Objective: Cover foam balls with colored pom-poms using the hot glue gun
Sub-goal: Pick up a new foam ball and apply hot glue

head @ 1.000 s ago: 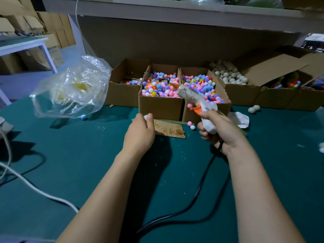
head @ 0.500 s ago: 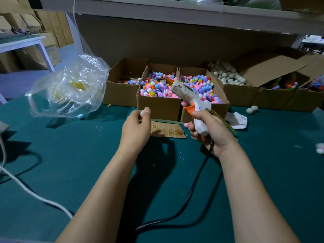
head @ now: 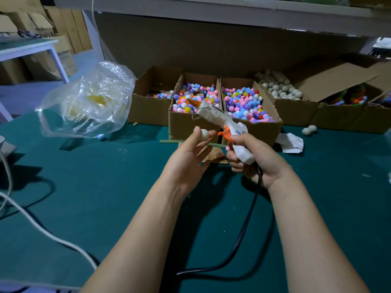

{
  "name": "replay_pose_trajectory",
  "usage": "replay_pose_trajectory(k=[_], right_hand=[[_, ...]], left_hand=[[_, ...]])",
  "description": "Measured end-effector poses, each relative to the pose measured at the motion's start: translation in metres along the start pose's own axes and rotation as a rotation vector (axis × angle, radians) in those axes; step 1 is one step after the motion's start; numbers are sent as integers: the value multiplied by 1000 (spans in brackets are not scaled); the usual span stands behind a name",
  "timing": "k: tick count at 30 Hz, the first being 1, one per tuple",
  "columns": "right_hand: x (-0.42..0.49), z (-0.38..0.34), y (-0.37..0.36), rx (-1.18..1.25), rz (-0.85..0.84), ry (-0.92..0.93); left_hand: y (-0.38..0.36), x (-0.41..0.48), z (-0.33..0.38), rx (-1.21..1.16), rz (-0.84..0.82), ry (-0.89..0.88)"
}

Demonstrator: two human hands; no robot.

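1. While the left hand (head: 188,157) pinches a small round white foam ball (head: 204,135) between thumb and fingertips, its other fingers lie fairly straight, palm turned toward the right hand (head: 254,159).
2. The right hand is clamped round the grip of a white plastic hot glue gun (head: 220,121) with an orange trigger (its barrel is crusted with pale residue).
3. The gun's orange nozzle points up and leftward, beyond the foam ball and apart from it.
4. A black power cord (head: 243,229) drops from the gun's base below the right wrist and loops over the dark green surface (head: 84,187) between the forearms.
5. Just beyond both hands stand two open brown cardboard boxes (head: 184,125) heaped with small multicoloured pom-poms (head: 243,104); beyond and right of the right hand, a third carton (head: 296,115) holds bare foam spheres (head: 279,87).
6. Beneath the hands lies a torn brown cardboard scrap (head: 213,155).
7. Well left of the left hand sits a crumpled clear plastic bag (head: 88,102), a light-blue pom-pom (head: 101,137) just beside its lower edge.
8. Right of the right hand lies crumpled white paper (head: 291,142); further right, two loose white balls (head: 309,130) touch each other.
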State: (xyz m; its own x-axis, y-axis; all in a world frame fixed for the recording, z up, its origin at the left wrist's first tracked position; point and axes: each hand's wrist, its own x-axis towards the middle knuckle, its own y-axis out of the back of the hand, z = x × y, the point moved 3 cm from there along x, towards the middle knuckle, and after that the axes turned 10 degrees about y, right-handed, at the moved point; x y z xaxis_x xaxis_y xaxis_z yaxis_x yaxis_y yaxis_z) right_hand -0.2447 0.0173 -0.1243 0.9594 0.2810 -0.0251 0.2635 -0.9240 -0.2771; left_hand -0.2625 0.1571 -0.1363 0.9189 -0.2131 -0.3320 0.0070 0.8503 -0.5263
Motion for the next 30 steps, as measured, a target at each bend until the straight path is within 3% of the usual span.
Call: replay_pose_trajectory(k=[6,10,14,18,24,30], right_hand=[[0,-1,1,19,27,22],[1,-7,10,-96,195,185],[-1,-14,12,-84,231,293],[-5,-16,10,-45,195,247],[-8,-16,1,1,44,174],[-8,-18,5,-39,116,200]], left_hand=[[4,1,0,-97,24,-10],[19,5,4,-219,139,-24],[30,9,12,-323,171,-64],[33,15,31,-326,182,-127],[36,23,30,-446,191,-88],[46,28,24,-384,211,-113]])
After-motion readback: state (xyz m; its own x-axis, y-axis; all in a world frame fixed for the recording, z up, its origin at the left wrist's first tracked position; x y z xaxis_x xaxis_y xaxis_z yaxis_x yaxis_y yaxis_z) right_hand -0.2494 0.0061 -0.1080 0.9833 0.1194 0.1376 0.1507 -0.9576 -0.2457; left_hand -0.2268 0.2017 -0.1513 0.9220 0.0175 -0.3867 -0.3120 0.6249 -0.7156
